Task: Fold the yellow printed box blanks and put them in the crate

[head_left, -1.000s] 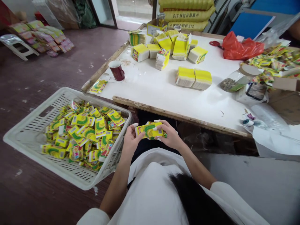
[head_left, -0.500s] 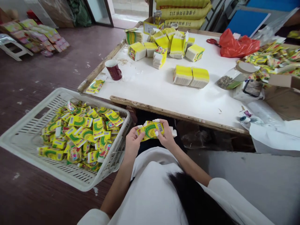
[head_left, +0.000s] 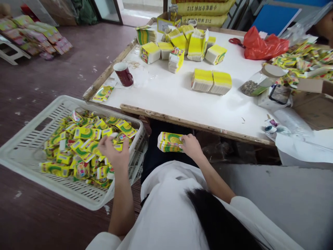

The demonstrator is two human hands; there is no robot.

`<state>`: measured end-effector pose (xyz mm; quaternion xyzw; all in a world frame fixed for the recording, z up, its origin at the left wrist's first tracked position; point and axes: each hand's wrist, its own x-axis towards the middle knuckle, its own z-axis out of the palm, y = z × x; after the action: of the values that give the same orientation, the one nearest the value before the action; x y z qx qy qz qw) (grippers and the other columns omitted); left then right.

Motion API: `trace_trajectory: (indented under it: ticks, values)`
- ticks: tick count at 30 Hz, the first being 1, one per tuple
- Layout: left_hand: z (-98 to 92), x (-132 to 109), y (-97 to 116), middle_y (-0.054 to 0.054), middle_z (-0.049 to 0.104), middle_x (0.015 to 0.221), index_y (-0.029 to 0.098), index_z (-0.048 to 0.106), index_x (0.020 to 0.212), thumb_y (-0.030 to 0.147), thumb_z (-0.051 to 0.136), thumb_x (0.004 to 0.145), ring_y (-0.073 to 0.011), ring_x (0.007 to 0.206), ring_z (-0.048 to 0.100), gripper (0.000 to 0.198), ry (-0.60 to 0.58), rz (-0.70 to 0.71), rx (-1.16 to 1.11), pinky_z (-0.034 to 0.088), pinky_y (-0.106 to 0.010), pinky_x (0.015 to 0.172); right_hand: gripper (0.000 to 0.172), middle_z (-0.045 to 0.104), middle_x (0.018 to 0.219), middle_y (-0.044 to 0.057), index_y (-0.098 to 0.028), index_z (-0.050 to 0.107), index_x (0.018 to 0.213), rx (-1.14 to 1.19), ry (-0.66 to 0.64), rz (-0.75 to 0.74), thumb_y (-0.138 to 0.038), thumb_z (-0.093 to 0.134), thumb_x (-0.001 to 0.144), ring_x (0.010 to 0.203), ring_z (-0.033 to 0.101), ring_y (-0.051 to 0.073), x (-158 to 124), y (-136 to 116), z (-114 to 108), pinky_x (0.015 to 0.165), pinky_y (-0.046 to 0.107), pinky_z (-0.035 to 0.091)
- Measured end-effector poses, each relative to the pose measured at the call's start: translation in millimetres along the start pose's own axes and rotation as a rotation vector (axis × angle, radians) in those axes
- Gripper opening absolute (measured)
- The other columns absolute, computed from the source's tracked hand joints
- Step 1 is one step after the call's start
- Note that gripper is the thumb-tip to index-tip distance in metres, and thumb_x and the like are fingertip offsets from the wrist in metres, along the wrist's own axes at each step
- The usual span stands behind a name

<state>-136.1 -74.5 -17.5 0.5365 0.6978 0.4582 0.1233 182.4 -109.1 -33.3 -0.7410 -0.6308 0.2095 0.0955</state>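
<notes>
My right hand (head_left: pixel 191 147) holds the right end of a stack of flat yellow-and-green packets (head_left: pixel 170 142) above my lap. The printed faces point up and the layered edges face me. My left hand (head_left: pixel 114 151) is over the right part of a white plastic basket (head_left: pixel 61 194), its thumb and fingers apart. Under and around that hand lies a heap of loose yellow packets (head_left: pixel 87 133). Whether its fingertips touch a packet is hard to tell.
Ahead is a white table (head_left: pixel 156 93) with a wooden edge. On it stand two neat packet blocks (head_left: pixel 211 82), more packet bundles (head_left: pixel 179 41), a maroon mug (head_left: pixel 124 74), a lidded jar (head_left: pixel 262 80) and a red plastic bag (head_left: pixel 265 45). A cardboard box (head_left: pixel 313 102) is at right.
My left hand has left the packets above my lap and moved left over the basket. My right hand keeps the stack, which now shows as a thick layered pile.
</notes>
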Motion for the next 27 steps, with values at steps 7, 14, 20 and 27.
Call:
trace_trajectory:
  ticks: [7,14,20,27]
  values:
    - [40.1,-26.4,25.9,-0.010,0.057,0.123,0.019,0.063,0.108,0.042,0.071,0.080,-0.0228,0.115,0.059,0.037,-0.214,-0.004,-0.290,0.054,-0.034,0.091,0.025,0.065,0.102,0.011,-0.019,0.058,0.090,0.004,-0.056,0.036,-0.020,0.079,0.076,0.097,0.063,0.026,3.5,-3.4,10.3,0.083,0.035,0.047]
    - [61.4,-37.5,23.6,-0.013,0.066,0.114,0.017,0.063,0.111,0.051,0.078,0.071,-0.0247,0.106,0.064,0.054,-0.479,-0.200,-0.549,0.056,-0.038,0.087,0.029,0.068,0.088,0.003,-0.021,0.049,0.095,0.117,-0.103,0.046,-0.018,0.073,0.079,0.078,0.065,0.019,3.6,0.5,-4.0,0.069,0.028,0.042]
    - [73.7,-68.1,57.9,-0.013,0.061,0.131,0.026,0.056,0.126,0.076,0.074,0.063,-0.0290,0.122,0.060,0.083,-0.551,-0.310,-1.045,0.055,-0.040,0.094,0.024,0.057,0.073,-0.005,-0.024,0.044,0.085,0.624,-0.082,-0.147,-0.026,0.068,0.077,0.062,0.054,0.013,-8.2,-29.9,-16.6,0.058,0.025,0.041]
    - [67.2,-67.9,97.6,-0.003,0.054,0.076,0.025,0.056,0.087,0.082,0.035,0.084,-0.0182,0.075,0.059,0.061,-0.289,-0.368,-1.208,0.055,-0.034,0.079,0.036,0.053,0.079,-0.004,-0.023,0.046,0.086,1.016,-0.215,-0.404,-0.038,0.076,0.073,0.068,0.050,0.012,-26.7,-82.4,2.0,0.063,0.026,0.046]
